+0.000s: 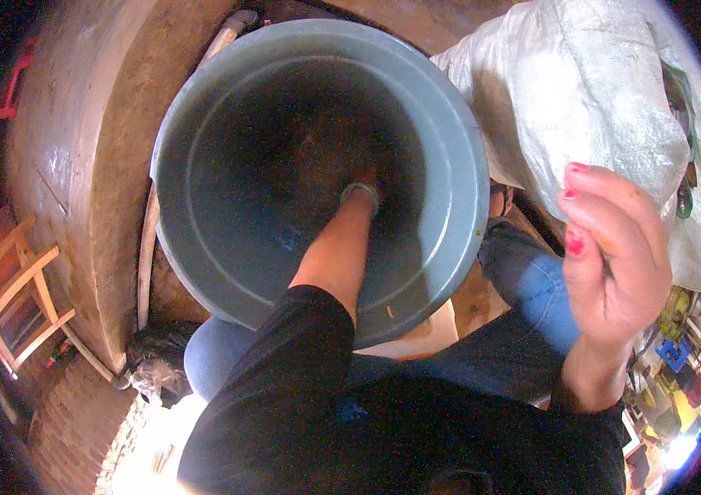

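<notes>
My left arm reaches down into a large grey-blue plastic tub (459, 177) that stands in front of me. A thin light-coloured band circles the wrist. Beyond it, my left hand (369, 176) fades into the dark interior, so its fingers and anything they touch are hidden. To the right of the tub, my right hand (618, 256) is raised, palm partly turned inward. Its red-nailed fingers are loosely bent, with a gap from the thumb and nothing visible between them. The nearest thing to that hand is a bulky white woven sack (569, 78).
A brown wall edge (111, 165) rises close on the left, with a wooden pole (149, 256) beside the tub. A wooden chair (29, 297) stands farther left. My jeans-clad legs (524, 289) flank the tub. Mixed items lie at the lower right.
</notes>
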Tool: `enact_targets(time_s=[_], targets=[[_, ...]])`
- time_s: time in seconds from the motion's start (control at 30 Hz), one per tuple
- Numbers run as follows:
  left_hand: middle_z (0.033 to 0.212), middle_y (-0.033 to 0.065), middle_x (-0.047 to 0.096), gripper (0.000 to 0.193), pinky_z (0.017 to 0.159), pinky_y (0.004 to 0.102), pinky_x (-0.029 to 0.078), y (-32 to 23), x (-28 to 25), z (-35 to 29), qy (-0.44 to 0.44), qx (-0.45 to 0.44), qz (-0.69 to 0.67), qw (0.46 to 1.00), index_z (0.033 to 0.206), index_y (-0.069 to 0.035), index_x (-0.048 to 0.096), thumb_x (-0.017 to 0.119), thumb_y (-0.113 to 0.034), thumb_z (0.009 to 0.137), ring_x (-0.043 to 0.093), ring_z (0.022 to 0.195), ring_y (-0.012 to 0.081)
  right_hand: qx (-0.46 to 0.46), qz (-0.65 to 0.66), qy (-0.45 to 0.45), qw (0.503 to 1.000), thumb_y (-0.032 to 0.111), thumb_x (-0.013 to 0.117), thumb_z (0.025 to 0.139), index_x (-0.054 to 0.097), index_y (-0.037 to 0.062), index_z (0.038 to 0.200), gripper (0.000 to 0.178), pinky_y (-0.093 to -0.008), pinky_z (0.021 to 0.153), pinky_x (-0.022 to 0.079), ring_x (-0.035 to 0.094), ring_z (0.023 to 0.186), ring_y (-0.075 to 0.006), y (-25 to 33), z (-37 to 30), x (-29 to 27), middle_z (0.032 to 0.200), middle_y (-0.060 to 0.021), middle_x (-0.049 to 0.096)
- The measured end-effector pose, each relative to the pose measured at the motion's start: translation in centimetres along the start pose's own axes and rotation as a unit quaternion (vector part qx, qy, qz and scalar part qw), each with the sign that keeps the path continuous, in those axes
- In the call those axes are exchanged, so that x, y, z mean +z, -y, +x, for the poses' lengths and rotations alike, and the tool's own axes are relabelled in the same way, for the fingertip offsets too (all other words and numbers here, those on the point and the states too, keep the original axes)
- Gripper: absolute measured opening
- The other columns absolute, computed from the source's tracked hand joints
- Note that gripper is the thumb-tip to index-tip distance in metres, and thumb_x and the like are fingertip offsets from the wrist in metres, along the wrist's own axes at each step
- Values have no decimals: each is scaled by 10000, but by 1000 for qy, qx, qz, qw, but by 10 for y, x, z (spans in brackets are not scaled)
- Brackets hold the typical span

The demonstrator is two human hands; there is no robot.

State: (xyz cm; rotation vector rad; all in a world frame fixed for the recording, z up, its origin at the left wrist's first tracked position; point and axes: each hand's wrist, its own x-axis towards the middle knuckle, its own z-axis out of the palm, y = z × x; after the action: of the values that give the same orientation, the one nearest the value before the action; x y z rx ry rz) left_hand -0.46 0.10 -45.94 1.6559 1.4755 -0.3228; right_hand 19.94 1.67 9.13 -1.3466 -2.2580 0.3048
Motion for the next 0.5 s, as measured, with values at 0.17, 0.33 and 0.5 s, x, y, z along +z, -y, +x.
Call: enact_targets(time_s=[0.17,0.33,0.5], targets=[[1268,156,536,573,901,428,488,-80,-99,-74,94,23,-79,992,1343,-119,442,606,-381,861,557,1094,303,19,13,-10,1000,-4,612,768,641,-6,902,137,-338,751,506,630,848,-276,-8,-18,12,941,-153,644],[1241,129,530,586,766,352,552,-69,-153,-96,165,15,-191,967,1342,-101,428,569,-433,881,624,842,241,-17,50,-35,998,90,632,774,629,56,870,101,-372,656,497,616,768,-287,-8,-20,24,885,-96,632],[1143,142,540,384,724,362,572,-132,-226,-166,68,29,-609,789,1227,-12,451,479,-278,951,633,867,280,70,104,-17,992,137,599,819,607,47,933,146,-414,682,508,618,793,-331,-12,-32,36,885,-113,630]])
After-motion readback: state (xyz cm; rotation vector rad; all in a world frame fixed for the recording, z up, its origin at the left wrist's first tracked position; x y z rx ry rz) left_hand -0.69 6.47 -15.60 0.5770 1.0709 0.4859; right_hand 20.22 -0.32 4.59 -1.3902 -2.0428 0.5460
